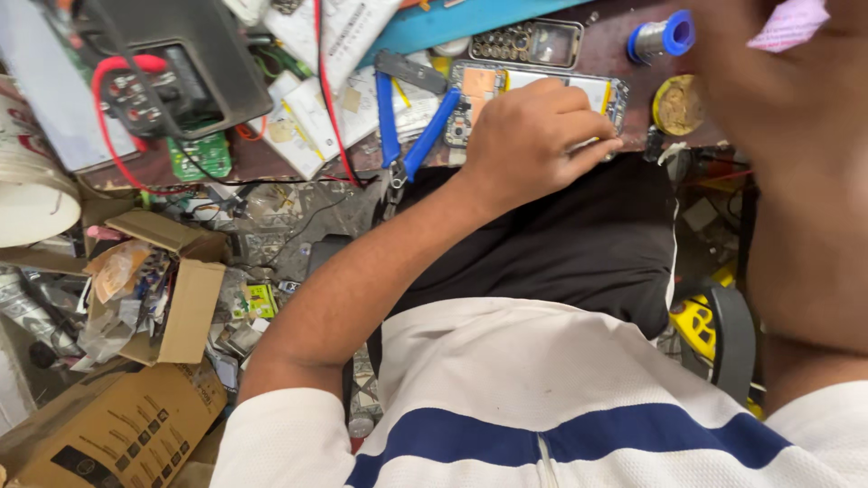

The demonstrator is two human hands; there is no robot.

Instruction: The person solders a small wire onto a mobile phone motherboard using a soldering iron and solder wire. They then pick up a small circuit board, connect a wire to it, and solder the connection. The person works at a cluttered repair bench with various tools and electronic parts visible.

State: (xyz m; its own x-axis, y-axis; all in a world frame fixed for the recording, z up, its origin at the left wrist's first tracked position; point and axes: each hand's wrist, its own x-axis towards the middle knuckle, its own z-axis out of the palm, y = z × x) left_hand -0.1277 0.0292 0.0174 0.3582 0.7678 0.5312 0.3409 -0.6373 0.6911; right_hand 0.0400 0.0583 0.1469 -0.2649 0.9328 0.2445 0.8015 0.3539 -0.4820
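My left hand lies curled on an opened phone at the near edge of the workbench, thumb and forefinger pinched at its lower edge. The phone's back is off, so its pale battery and circuit board show. My right hand is raised at the upper right, close to the camera and blurred. Its fingers close on a small pink-and-white piece, either cloth or paper. My white shirt with a blue stripe fills the bottom of the view.
Blue-handled pliers lie left of the phone. A second phone frame, a solder spool and a round tin sit behind it. A meter with red leads is at the far left. Cardboard boxes crowd the floor.
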